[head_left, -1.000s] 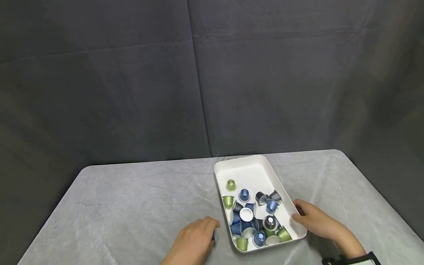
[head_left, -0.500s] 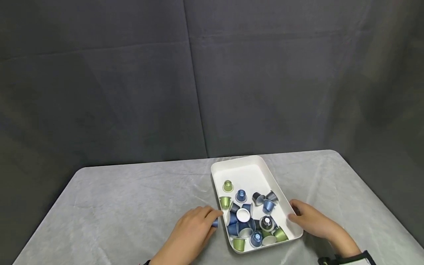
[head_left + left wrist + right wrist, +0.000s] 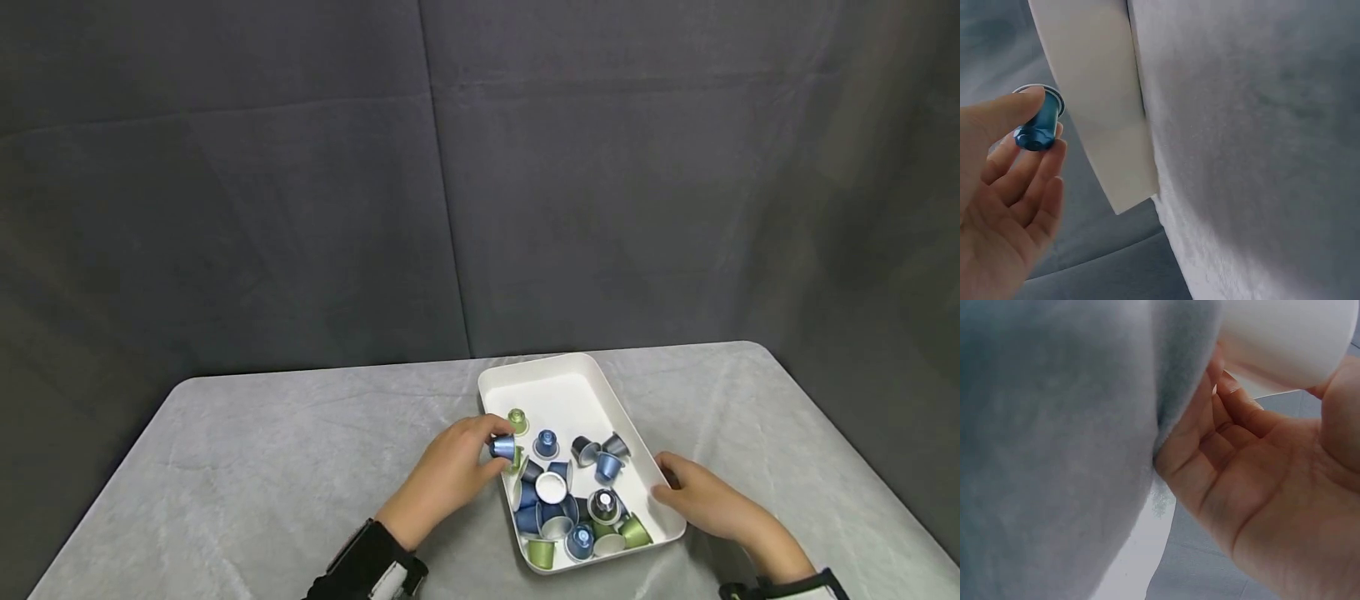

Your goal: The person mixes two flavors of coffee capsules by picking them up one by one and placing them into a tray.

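My left hand [image 3: 450,468] pinches a blue coffee capsule [image 3: 502,447] between thumb and fingers, over the left rim of the white tray [image 3: 551,387]. In the left wrist view the capsule [image 3: 1042,128] shows its blue side and silvery rim, beside the tray's outer wall [image 3: 1094,94]. At the tray's right side my right hand [image 3: 708,498] holds the edge, thumb on the rim. The right wrist view has its fingers curled low against the tray wall [image 3: 1291,337]. Blue, green and dark capsules crowd the tray's near half, some upright, others tipped over.
A light grey cloth covers the table [image 3: 300,467], its far edge just behind the tray. A dark curtain [image 3: 300,208] hangs beyond it. A green capsule [image 3: 517,419] stands close to the left hand's fingertips.
My left hand has lifted a blue capsule from beside the tray and carried it away from me and right, over the rim. The right hand stays at the tray's edge.
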`<action>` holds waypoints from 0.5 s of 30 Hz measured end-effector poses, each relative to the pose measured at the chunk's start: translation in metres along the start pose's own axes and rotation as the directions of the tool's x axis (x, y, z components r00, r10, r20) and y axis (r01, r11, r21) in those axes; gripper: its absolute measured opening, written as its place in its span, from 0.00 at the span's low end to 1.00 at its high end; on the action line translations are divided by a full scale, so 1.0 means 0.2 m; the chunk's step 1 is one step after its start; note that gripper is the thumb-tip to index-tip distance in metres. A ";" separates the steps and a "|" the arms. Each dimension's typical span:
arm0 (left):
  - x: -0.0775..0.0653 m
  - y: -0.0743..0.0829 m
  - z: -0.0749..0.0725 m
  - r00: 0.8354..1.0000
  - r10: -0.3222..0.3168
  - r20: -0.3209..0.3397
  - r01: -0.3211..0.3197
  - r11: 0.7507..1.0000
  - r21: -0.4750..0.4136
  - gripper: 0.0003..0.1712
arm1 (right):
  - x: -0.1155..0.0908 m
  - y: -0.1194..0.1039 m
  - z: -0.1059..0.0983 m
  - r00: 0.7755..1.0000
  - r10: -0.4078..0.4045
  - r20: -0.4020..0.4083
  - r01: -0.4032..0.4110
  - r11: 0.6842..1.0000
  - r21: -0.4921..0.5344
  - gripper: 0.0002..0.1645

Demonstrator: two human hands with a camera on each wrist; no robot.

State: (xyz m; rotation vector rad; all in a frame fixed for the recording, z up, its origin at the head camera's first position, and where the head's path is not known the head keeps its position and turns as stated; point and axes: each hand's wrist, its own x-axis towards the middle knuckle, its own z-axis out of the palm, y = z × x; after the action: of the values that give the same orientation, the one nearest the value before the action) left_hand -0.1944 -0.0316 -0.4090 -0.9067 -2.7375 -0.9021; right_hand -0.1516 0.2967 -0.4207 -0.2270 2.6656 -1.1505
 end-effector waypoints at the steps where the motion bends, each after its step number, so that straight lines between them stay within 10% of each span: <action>1: 0.02 0.00 0.01 1.000 -0.008 0.002 0.008 1.000 0.001 0.20 | 0.00 0.00 0.00 1.000 -0.002 -0.001 0.002 1.000 -0.001 0.13; 15: 0.19 -0.01 0.11 0.998 0.006 0.057 -0.015 0.988 0.154 0.18 | 0.00 0.01 0.00 1.000 -0.017 0.006 0.017 1.000 0.012 0.13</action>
State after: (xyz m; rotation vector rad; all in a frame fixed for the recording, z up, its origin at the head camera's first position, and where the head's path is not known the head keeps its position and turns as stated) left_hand -0.2258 -0.0008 -0.4171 -0.9306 -2.8001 -0.6612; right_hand -0.1510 0.2980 -0.4215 -0.2518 2.6556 -1.1683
